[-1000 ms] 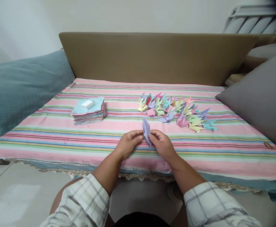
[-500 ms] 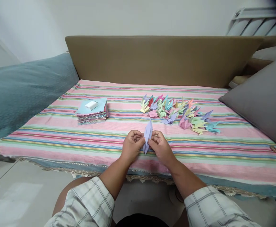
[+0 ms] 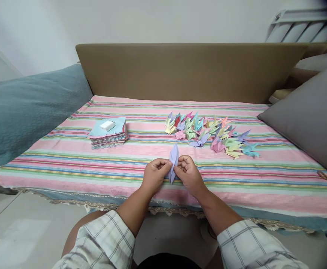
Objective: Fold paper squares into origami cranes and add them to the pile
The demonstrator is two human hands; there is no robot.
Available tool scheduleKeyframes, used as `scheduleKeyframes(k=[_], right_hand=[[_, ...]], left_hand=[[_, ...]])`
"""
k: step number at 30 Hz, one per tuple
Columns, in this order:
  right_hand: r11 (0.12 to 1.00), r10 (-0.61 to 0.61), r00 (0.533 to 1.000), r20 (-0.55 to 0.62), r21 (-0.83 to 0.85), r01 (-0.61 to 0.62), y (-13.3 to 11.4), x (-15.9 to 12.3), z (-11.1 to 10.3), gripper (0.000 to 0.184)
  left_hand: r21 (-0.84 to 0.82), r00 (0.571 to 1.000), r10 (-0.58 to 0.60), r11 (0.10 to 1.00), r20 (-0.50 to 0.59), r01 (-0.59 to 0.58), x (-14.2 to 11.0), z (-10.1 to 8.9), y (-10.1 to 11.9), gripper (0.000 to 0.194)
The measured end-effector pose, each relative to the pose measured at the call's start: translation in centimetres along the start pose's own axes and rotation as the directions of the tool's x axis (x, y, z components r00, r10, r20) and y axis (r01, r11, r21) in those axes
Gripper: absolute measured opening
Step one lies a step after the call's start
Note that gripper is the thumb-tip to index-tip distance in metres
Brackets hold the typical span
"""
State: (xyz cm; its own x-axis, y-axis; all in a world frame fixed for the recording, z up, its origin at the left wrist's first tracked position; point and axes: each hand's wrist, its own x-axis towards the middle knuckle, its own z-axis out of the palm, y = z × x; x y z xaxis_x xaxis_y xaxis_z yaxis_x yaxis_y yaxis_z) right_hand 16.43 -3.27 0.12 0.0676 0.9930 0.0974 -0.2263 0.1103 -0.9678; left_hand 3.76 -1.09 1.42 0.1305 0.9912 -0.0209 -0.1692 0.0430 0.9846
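Observation:
A lavender folded origami paper (image 3: 174,157), long and pointed at both ends, is held upright over the striped cloth. My left hand (image 3: 155,175) pinches its left side between thumb and fingers. From the right, my right hand (image 3: 189,175) grips the opposite edge, thumb on the near face and fingers curled behind. Beyond my hands lies a spread of folded paper cranes (image 3: 191,132) in many pastel colours.
A stack of square coloured paper (image 3: 109,140) stands at the left, with a small white block (image 3: 107,125) on top. The striped cloth (image 3: 82,164) covers the seat. A grey cushion (image 3: 312,116) leans at the right, and a small brown ring-like object (image 3: 323,175) lies near it.
Both hands still hold the lavender paper in nearly the same place. The whole view has shifted slightly, and the fingers have moved only a little.

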Motion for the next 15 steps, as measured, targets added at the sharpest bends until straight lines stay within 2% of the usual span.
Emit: scheduleKeyframes(k=[5,10,12,15], right_hand=[[1.000,-0.003,1.000,0.001,-0.023,0.003,0.02,-0.03,-0.04,0.035],[0.999,-0.009,1.000,-0.007,-0.044,0.009,0.29,0.02,-0.21,0.035],[0.999,-0.007,1.000,-0.010,-0.039,0.006,0.31,-0.01,-0.17,0.036],[0.999,-0.007,1.000,-0.009,-0.031,0.006,0.21,-0.11,-0.08,0.036]], left_hand=[[-0.054,1.000,0.010,0.998,-0.007,-0.010,0.15,-0.03,-0.46,0.027],[0.136,0.993,0.118,0.983,0.025,-0.120,-0.17,-0.27,0.04,0.012],[0.181,0.994,0.107,0.978,0.021,-0.109,-0.29,-0.27,0.31,0.014],[0.148,0.999,0.036,0.988,0.006,-0.036,-0.27,-0.22,0.34,0.021]])
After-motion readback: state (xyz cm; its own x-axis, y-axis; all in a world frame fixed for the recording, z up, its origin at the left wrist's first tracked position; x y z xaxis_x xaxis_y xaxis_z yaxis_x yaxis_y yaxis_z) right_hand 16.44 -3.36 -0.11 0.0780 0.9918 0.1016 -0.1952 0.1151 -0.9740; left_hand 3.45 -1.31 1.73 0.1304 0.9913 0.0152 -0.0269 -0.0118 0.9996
